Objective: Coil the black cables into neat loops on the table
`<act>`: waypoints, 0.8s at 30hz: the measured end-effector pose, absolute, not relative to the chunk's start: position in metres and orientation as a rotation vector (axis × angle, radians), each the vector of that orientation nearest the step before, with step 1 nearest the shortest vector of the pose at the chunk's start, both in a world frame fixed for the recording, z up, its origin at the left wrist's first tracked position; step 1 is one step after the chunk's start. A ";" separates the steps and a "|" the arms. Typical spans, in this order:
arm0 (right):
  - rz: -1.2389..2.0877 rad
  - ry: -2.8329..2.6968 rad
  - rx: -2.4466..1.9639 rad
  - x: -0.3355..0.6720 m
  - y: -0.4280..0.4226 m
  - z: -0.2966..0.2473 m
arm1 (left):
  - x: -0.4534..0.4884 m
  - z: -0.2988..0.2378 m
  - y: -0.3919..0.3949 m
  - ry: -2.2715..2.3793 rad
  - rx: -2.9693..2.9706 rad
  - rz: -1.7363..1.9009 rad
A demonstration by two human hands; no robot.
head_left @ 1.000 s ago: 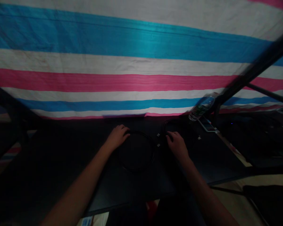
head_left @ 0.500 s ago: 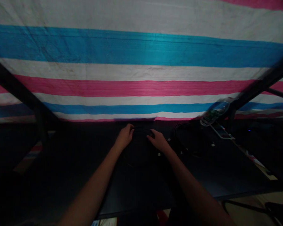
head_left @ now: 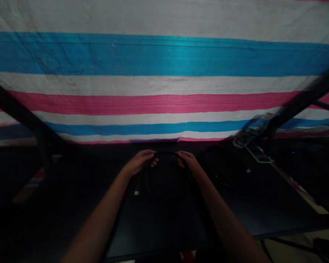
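A coiled black cable [head_left: 164, 195] hangs in a loop over the dark table [head_left: 159, 223]. My left hand [head_left: 139, 161] grips the top of the coil on its left side, fingers closed around it. On the coil's right side, my right hand [head_left: 190, 162] holds the top in the same closed way. A pale connector [head_left: 136, 191] dangles at the lower left of the loop. The lighting is very dim and the cable is hard to see against the table.
A second black cable coil [head_left: 219, 166] lies on the table to the right. A plastic water bottle [head_left: 249, 130] leans at the back right, over a flat phone-like object [head_left: 259, 155]. A blue, pink and white striped tarp [head_left: 159, 84] hangs behind. Dark frame bars [head_left: 19, 113] cross both sides.
My right hand moved left from the right-hand coil to the near coil. Both hands have closed on that coil and lifted its top edge off the table.
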State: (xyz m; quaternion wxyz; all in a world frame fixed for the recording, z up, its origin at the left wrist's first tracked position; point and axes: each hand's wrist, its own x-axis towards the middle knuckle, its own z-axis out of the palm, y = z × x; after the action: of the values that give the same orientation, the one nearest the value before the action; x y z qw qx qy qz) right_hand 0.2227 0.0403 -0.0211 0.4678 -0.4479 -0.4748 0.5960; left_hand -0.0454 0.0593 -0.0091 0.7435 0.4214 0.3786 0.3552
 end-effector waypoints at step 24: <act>1.639 -1.187 -1.032 0.232 0.045 -0.026 | -0.029 0.001 0.033 0.471 1.300 0.219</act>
State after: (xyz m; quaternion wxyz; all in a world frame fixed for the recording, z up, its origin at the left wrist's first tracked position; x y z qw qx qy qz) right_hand 0.2317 0.0445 -0.0261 0.4214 -0.4121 -0.4739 0.6542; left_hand -0.0291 0.0334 0.0012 0.7647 0.5984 0.2168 0.1006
